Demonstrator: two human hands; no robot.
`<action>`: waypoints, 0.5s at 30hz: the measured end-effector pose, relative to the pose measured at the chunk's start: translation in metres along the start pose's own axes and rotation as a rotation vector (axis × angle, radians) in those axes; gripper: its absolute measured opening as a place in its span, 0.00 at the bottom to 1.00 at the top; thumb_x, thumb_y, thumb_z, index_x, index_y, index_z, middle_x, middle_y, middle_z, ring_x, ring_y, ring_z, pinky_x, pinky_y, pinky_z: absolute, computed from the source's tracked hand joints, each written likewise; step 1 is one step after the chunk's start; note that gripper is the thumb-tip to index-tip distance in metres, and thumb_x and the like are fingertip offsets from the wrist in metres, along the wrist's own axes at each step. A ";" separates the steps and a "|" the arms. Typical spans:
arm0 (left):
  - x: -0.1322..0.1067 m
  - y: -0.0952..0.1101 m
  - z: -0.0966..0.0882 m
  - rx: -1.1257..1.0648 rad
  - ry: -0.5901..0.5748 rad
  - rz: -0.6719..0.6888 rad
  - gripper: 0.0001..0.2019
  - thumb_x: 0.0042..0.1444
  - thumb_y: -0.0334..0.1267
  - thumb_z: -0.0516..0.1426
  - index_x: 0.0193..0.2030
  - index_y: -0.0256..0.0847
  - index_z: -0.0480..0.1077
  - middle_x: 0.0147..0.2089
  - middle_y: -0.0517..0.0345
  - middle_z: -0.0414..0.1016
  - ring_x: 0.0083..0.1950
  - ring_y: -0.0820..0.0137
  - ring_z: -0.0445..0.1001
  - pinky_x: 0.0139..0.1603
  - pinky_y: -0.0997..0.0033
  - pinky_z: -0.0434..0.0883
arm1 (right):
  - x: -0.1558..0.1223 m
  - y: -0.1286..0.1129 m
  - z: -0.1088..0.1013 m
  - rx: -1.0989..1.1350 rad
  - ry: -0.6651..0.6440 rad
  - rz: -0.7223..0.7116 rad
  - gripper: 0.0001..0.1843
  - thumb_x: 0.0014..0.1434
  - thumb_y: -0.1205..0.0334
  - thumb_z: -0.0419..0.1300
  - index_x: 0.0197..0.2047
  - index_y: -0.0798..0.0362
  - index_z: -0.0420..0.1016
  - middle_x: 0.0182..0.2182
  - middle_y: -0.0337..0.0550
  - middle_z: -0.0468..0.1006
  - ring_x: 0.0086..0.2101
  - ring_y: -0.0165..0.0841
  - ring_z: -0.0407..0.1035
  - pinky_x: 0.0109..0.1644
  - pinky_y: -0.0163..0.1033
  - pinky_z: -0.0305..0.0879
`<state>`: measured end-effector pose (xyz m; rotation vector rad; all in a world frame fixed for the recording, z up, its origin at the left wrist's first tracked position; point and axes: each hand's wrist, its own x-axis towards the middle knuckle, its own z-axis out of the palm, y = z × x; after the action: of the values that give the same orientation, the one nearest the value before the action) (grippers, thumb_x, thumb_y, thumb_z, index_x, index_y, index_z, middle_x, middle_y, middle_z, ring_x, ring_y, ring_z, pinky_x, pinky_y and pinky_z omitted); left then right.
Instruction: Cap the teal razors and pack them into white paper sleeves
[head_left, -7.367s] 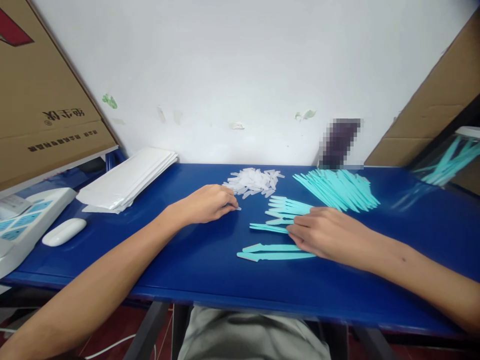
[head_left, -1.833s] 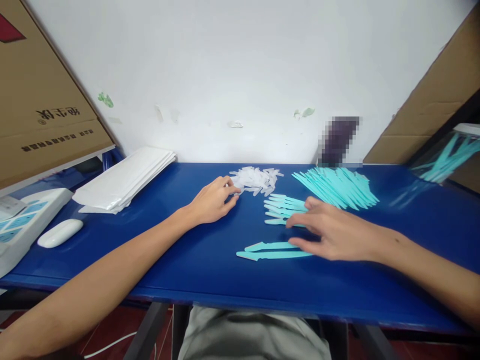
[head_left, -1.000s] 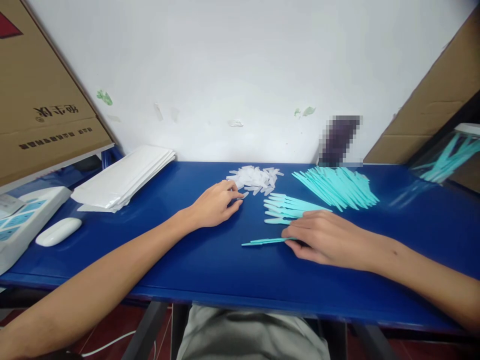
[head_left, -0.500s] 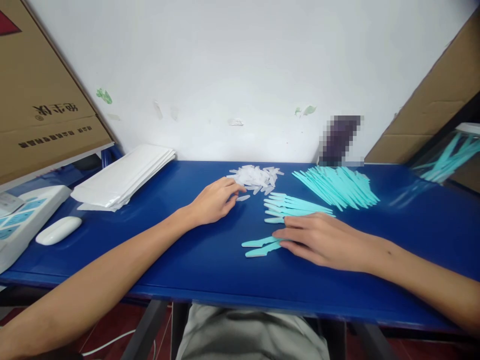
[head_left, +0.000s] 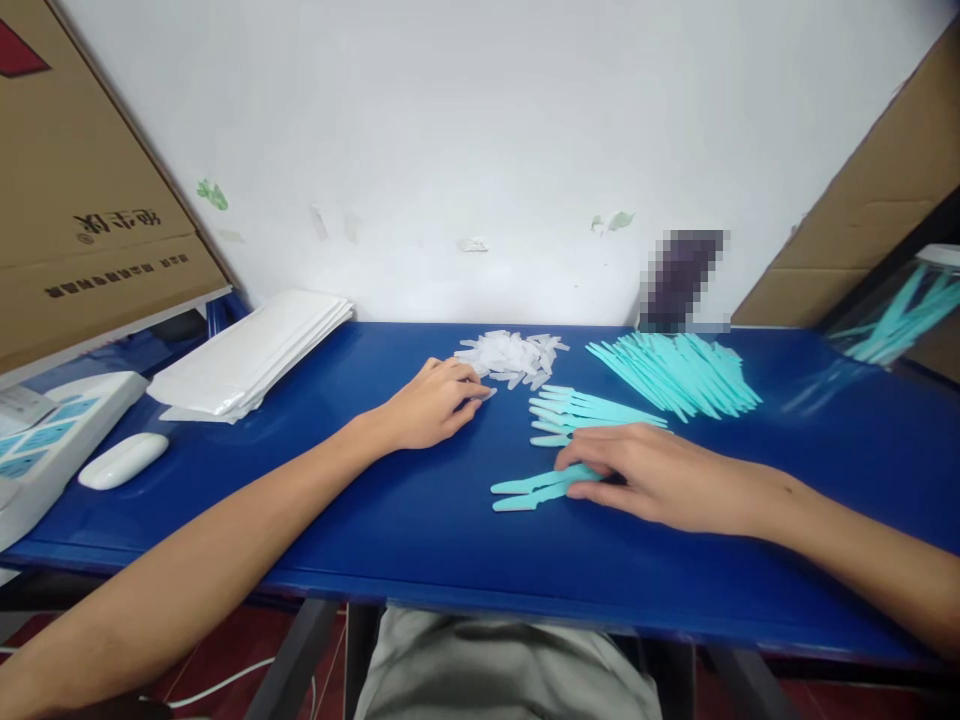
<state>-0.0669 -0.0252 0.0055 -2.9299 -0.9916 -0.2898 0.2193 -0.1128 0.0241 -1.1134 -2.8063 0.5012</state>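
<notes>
My left hand (head_left: pixel 435 402) rests on the blue table (head_left: pixel 390 530), fingers curled, its fingertips pinching a small clear plastic cap (head_left: pixel 486 393) at the near edge of a pile of clear caps (head_left: pixel 511 355). My right hand (head_left: pixel 649 470) lies over the right ends of two teal plastic sticks (head_left: pixel 531 490), with the fingers closed on them. The sticks lie flat and point left. Just behind them is a neat row of teal sticks (head_left: pixel 585 412), and farther back a large fanned pile of teal sticks (head_left: pixel 675 365).
A stack of white bags (head_left: pixel 251 355) lies at the back left, with a white mouse (head_left: pixel 124 460) and a white device (head_left: pixel 37 430) nearer the left edge. Cardboard boxes (head_left: pixel 90 200) lean at both sides. A clear container of teal sticks (head_left: pixel 900 320) stands far right.
My right hand raised the two teal sticks on edge, then laid them flat again slightly to the right. My left hand drew one clear cap out of the pile.
</notes>
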 end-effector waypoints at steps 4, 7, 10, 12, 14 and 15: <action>0.002 -0.001 0.000 -0.048 0.022 -0.024 0.18 0.70 0.38 0.46 0.59 0.40 0.71 0.46 0.50 0.77 0.47 0.63 0.73 0.51 0.60 0.61 | -0.004 -0.001 -0.006 0.108 -0.067 0.096 0.19 0.68 0.44 0.52 0.46 0.50 0.72 0.35 0.42 0.74 0.32 0.34 0.67 0.35 0.37 0.58; 0.002 -0.002 0.001 -0.083 0.024 -0.012 0.19 0.69 0.35 0.45 0.61 0.41 0.69 0.48 0.50 0.75 0.49 0.62 0.72 0.50 0.62 0.61 | -0.007 -0.002 -0.009 0.164 -0.122 0.138 0.18 0.68 0.44 0.51 0.44 0.50 0.71 0.34 0.41 0.73 0.32 0.33 0.65 0.35 0.37 0.58; 0.001 -0.004 0.004 -0.082 -0.012 0.011 0.20 0.68 0.31 0.45 0.59 0.43 0.72 0.50 0.49 0.73 0.51 0.62 0.70 0.50 0.61 0.62 | -0.009 -0.002 -0.011 0.182 -0.149 0.148 0.16 0.67 0.46 0.53 0.43 0.49 0.71 0.33 0.41 0.71 0.31 0.33 0.64 0.34 0.37 0.57; 0.001 -0.006 0.005 -0.083 -0.020 0.010 0.19 0.69 0.32 0.45 0.57 0.44 0.73 0.50 0.49 0.72 0.50 0.62 0.70 0.50 0.61 0.62 | -0.009 -0.002 -0.012 0.186 -0.145 0.146 0.16 0.66 0.46 0.53 0.43 0.49 0.71 0.32 0.40 0.70 0.30 0.33 0.63 0.33 0.37 0.56; 0.003 -0.007 0.006 -0.088 0.000 0.003 0.18 0.71 0.37 0.46 0.55 0.45 0.75 0.49 0.49 0.72 0.50 0.62 0.69 0.51 0.60 0.62 | -0.009 -0.001 -0.012 0.190 -0.127 0.138 0.16 0.66 0.46 0.53 0.43 0.49 0.71 0.30 0.39 0.69 0.29 0.33 0.62 0.32 0.36 0.56; 0.005 -0.007 0.006 -0.091 0.021 -0.003 0.17 0.70 0.40 0.48 0.53 0.46 0.77 0.50 0.49 0.72 0.51 0.61 0.68 0.52 0.59 0.63 | -0.009 -0.001 -0.013 0.193 -0.121 0.133 0.16 0.66 0.46 0.54 0.42 0.49 0.71 0.30 0.39 0.69 0.29 0.32 0.61 0.32 0.36 0.56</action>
<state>-0.0667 -0.0162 0.0000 -2.9999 -1.0056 -0.3752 0.2275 -0.1161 0.0366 -1.2728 -2.7199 0.8592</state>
